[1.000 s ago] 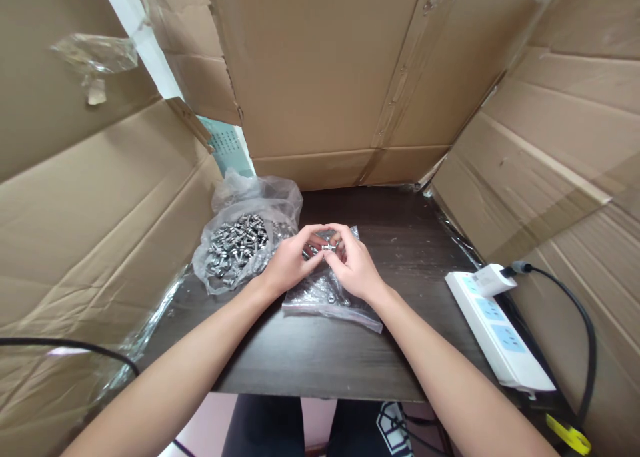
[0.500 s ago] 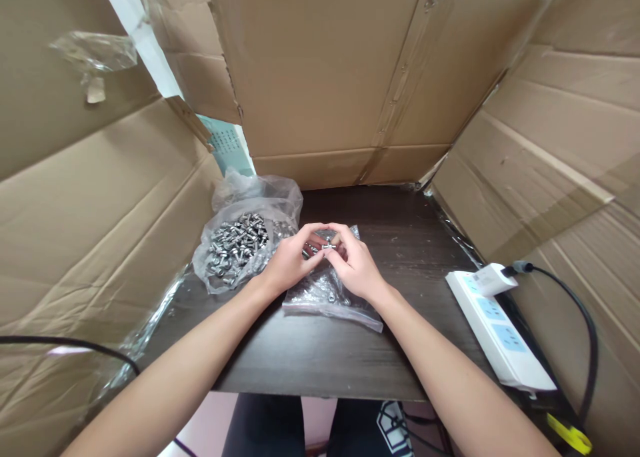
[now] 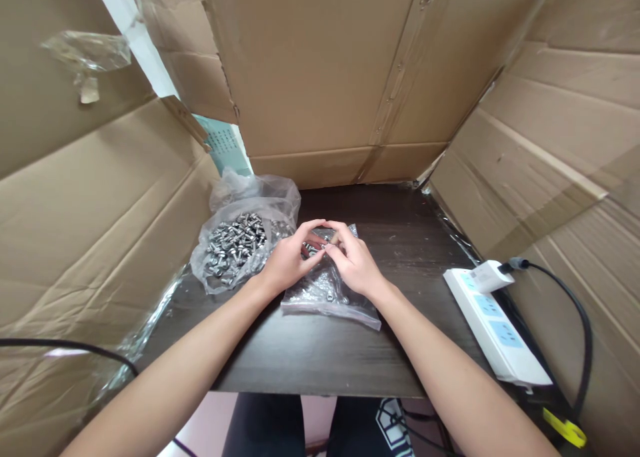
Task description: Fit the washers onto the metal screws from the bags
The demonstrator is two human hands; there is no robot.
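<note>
Since the earlier frames very little has shifted: both hands have been kept together over the same spot, and only a slight drift of the whole scene to the left and upward is seen. The small metal part that was visible between the fingertips is now largely covered by them.

The left hand [image 3: 289,262] and the right hand [image 3: 353,265] are held fingertip to fingertip above a flat clear plastic bag [image 3: 326,294] that lies on the dark wooden table [image 3: 320,357]. The fingers of both hands are curled inward and pressed together around a small metal screw [image 3: 324,246], which is pinched between them just above the far end of the flat bag; which fingers bear on it cannot be told exactly.

Just left of the left hand, an open crumpled plastic bag [image 3: 280,200] is seen, filled with a heap of silver screws [image 3: 234,240]. More small metal pieces are seen inside the flat bag beneath the hands.

At the right edge of the table, well apart from the hands, a white power strip [image 3: 497,334] is laid, with a white plug and a black cable [image 3: 580,324] attached. The table is enclosed on three sides by cardboard panels [image 3: 325,77].
</note>
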